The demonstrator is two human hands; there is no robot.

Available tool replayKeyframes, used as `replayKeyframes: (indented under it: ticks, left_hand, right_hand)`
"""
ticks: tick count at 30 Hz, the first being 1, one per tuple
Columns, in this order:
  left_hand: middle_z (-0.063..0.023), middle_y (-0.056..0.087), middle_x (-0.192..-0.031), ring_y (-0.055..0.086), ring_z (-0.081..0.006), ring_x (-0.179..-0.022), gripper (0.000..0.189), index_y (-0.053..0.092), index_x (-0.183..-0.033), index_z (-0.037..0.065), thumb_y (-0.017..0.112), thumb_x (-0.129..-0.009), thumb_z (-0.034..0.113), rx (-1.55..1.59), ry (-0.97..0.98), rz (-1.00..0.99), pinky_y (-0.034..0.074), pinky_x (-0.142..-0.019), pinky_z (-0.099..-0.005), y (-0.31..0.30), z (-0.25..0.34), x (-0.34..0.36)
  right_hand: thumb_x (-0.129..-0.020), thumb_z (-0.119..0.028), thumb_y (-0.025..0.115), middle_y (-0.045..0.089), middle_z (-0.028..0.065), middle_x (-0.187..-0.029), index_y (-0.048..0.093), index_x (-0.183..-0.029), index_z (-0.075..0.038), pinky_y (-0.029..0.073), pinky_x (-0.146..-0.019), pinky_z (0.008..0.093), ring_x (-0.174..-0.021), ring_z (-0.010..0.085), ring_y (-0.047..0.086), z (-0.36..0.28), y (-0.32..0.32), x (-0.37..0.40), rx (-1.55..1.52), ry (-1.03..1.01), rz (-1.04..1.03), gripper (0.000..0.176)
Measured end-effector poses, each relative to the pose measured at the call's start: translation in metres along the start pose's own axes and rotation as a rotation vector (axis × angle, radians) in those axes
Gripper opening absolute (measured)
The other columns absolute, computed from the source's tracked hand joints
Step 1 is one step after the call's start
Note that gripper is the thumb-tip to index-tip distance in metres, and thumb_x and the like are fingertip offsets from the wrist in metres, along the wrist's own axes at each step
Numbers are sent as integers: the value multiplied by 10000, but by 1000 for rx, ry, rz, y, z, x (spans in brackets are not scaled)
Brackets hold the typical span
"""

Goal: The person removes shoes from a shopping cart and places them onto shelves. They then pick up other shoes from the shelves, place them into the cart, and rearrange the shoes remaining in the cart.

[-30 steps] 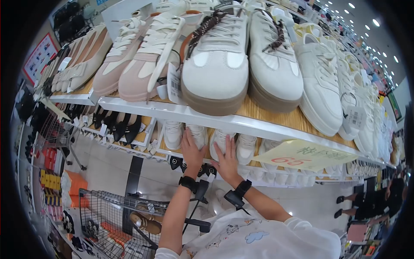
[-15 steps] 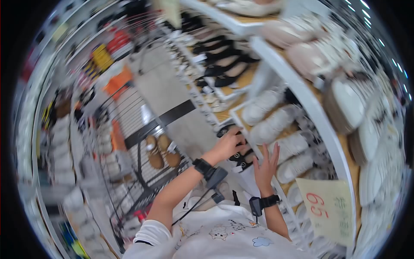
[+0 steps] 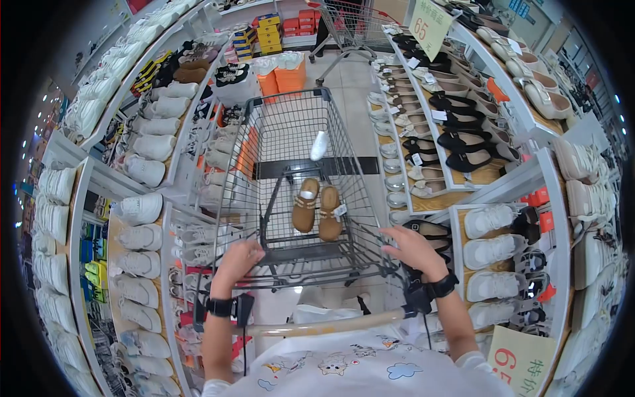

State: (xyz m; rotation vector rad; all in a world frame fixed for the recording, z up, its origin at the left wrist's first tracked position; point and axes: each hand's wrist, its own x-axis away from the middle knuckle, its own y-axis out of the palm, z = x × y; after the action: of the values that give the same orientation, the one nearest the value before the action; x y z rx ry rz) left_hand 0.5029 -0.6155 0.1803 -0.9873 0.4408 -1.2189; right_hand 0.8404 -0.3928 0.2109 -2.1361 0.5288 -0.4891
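Note:
A metal shopping cart [image 3: 233, 169] stands in front of me, its pale handle bar [image 3: 317, 325] crossing close to my body. Inside the basket lies a pair of brown shoes, the left shoe [image 3: 303, 215] beside the right shoe [image 3: 331, 221], each with a white tag or label. My left hand [image 3: 239, 261] hovers over the rear left corner of the cart, empty, its fingers loosely bent. Over the rear right corner is my right hand [image 3: 417, 250], fingers stretched toward the basket and thumb apart, holding nothing.
Shelves of white sneakers [image 3: 137, 261] line the left side. To the right are black flats [image 3: 463, 140], more white sneakers [image 3: 493, 253] and a price sign [image 3: 522, 360] reading 65. Ahead stand orange boxes [image 3: 290, 78] and another cart [image 3: 350, 30].
Both hands have left the low shelf of black shoes on the right and moved apart to the cart's rear corners. My view has turned to face the cart and aisle squarely.

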Motion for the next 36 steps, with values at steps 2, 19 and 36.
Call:
replayKeyframes:
  ticks: [2, 19, 36]
  left_hand:
    - [-184, 608, -817, 578, -341, -795, 247, 618, -856, 18, 648, -752, 240, 38, -58, -45, 457, -687, -393, -2, -22, 15]
    - [-173, 609, -884, 583, -342, -842, 334, 561, -996, 61, 586, -796, 328, 55, 22, -253, 465, -738, -411, 8, -44, -16]
    - [-156, 617, -703, 594, -331, -711, 266, 623, -741, 47, 594, -789, 308, 45, -128, -340, 462, -633, -401, -20, -62, -118]
  right_hand:
    - [-781, -219, 602, 585, 170, -975, 529, -1104, -64, 455, -780, 394, -910, 343, 556, -12, 6, -28, 67, -15, 7, 365]
    - [-742, -220, 569, 584, 230, -1022, 539, -1088, -67, 462, -824, 421, -958, 347, 569, 69, 231, -222, 138, 246, -514, 379]
    - [-732, -101, 526, 625, 150, -965, 639, -892, -94, 407, -874, 468, -939, 294, 589, 120, 286, -362, 225, 381, -197, 196]
